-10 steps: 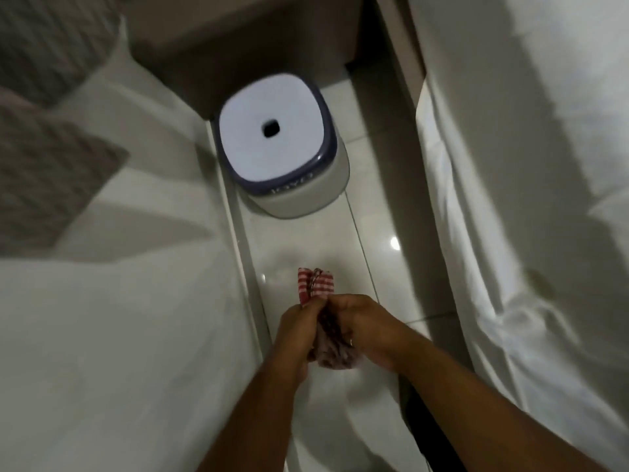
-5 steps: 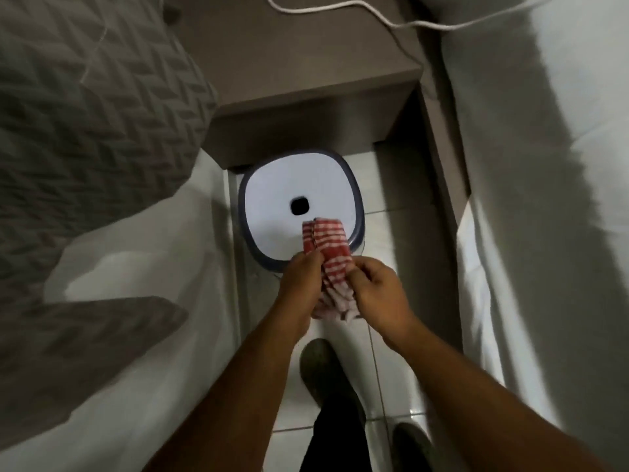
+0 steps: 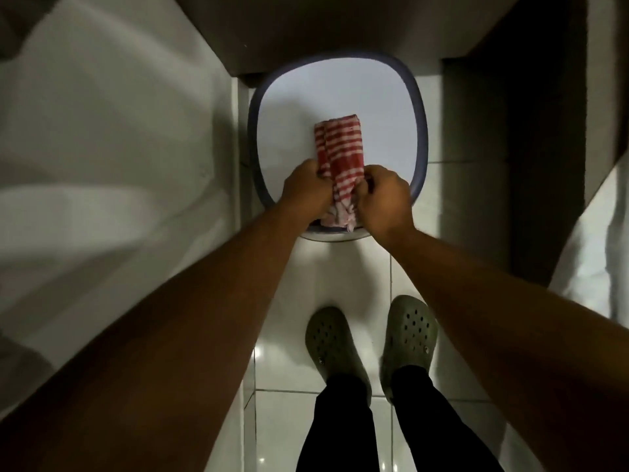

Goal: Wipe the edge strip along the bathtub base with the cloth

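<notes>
Both hands gripping the folded cloth over the stool.

My left hand and right hand are each closed on the lower end of the red-and-white striped cloth, which is folded lengthwise and held between them above the white stool top with its dark rim. The edge strip runs along the floor at the base of the white tub wall on my left. My green clogs stand on pale floor tiles.

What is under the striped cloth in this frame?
Below the striped cloth, held by the left hand and right hand, is the white stool top. The part the cloth covers cannot be seen.
</notes>
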